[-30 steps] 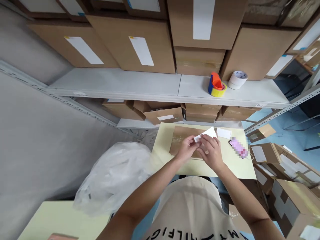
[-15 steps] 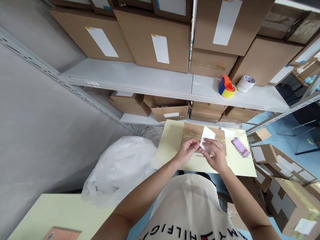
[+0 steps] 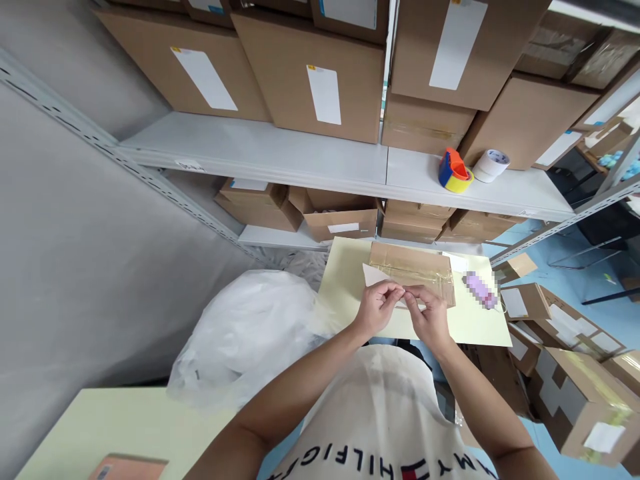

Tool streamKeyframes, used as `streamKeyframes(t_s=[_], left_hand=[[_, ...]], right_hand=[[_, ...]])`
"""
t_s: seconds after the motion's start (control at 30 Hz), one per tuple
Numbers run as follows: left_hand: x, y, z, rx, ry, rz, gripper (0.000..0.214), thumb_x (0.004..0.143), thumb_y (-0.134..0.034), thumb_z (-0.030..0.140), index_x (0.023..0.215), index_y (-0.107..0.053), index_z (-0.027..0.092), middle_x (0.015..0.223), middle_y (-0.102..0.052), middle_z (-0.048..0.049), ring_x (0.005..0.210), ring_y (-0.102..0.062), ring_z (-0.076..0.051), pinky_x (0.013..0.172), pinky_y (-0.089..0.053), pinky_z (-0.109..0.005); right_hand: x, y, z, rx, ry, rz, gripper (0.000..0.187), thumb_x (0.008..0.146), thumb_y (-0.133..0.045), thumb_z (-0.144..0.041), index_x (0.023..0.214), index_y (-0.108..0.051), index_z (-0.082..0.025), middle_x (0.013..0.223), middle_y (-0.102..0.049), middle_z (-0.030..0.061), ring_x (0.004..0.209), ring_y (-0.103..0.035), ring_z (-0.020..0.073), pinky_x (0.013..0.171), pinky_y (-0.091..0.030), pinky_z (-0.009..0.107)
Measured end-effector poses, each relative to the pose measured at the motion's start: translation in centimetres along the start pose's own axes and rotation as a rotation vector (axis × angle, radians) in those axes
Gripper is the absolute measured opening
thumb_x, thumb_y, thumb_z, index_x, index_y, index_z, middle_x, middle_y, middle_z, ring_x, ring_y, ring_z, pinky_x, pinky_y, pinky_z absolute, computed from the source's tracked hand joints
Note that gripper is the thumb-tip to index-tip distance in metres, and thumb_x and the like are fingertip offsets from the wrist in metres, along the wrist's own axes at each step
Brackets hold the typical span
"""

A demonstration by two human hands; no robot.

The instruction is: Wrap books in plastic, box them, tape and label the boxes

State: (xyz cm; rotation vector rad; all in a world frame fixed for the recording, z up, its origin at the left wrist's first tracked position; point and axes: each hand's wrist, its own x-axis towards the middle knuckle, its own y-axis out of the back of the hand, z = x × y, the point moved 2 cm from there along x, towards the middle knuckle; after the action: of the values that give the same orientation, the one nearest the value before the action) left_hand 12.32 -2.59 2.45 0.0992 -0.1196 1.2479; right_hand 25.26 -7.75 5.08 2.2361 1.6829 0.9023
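A white paper sheet, perhaps a label (image 3: 373, 274), sticks out behind my left hand (image 3: 379, 307), its corner pointing up and left. My left hand is closed in a pinch on it. Fingertip to fingertip with it, my right hand (image 3: 430, 315) also pinches at the paper's edge. More white shows under the right fingers, and most of the sheet is hidden by my hands. Beneath both hands lies a flat cardboard box (image 3: 434, 268) with clear tape across its top, resting on a pale yellow table (image 3: 343, 267).
A purple, blurred-out object (image 3: 480, 289) and a white paper (image 3: 456, 262) lie right of the box. A tape dispenser (image 3: 455, 172) and white tape rolls (image 3: 491, 165) stand on the shelf (image 3: 300, 150). A white plastic bag (image 3: 250, 327) bulges at left; cartons (image 3: 580, 393) crowd the right.
The white paper has turned from standing up between my hands to slanting leftward behind my left hand. My right hand has gone from spread fingers to a pinch beside the left fingertips.
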Motion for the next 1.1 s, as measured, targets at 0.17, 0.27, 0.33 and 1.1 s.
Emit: streamKeyframes(t_s=[0.17,0.27,0.33,1.1], left_hand=[[-0.4,0.5,0.3,0.034,-0.038,0.005,0.031,0.088,-0.058,0.048,0.071,-0.061,0.022,0.072,-0.065,-0.0021,0.066,-0.057,-0.016,0.064,-0.045,-0.028],[-0.7,1.3,0.4,0.041,-0.061,-0.028,0.029,0.09,-0.056,0.047,0.074,-0.06,0.022,0.075,-0.065,-0.0027,0.069,-0.058,-0.016,0.065,-0.046,-0.028],[-0.7,1.8,0.2,0.058,-0.08,-0.077,0.028,0.091,-0.055,0.045,0.075,-0.06,0.022,0.076,-0.065,-0.0032,0.071,-0.058,-0.017,0.066,-0.046,-0.029],[3.6,10.4,-2.5,0.003,0.55,-0.257,0.027,0.076,-0.063,0.044,0.069,-0.051,0.021,0.048,-0.048,0.0071,0.043,-0.046,-0.009,0.05,-0.039,-0.022]], right_hand=[[-0.4,-0.7,-0.4,-0.005,0.003,0.002,0.027,0.096,-0.05,-0.043,0.091,-0.073,-0.029,0.087,-0.077,0.0056,0.081,-0.073,0.0248,0.071,-0.06,0.038],[-0.5,-1.1,-0.5,0.013,0.032,-0.046,0.025,0.09,-0.061,-0.048,0.098,-0.072,-0.028,0.093,-0.077,0.0069,0.084,-0.073,0.0252,0.07,-0.059,0.038],[-0.5,-1.2,-0.5,0.022,0.026,-0.061,0.026,0.086,-0.067,-0.05,0.097,-0.072,-0.027,0.093,-0.077,0.007,0.082,-0.072,0.0246,0.067,-0.058,0.037],[3.7,-2.1,6.4,0.503,-0.596,-0.267,0.039,0.071,-0.071,-0.058,0.068,-0.056,-0.022,0.049,-0.053,-0.0051,0.045,-0.051,0.012,0.047,-0.042,0.026]])
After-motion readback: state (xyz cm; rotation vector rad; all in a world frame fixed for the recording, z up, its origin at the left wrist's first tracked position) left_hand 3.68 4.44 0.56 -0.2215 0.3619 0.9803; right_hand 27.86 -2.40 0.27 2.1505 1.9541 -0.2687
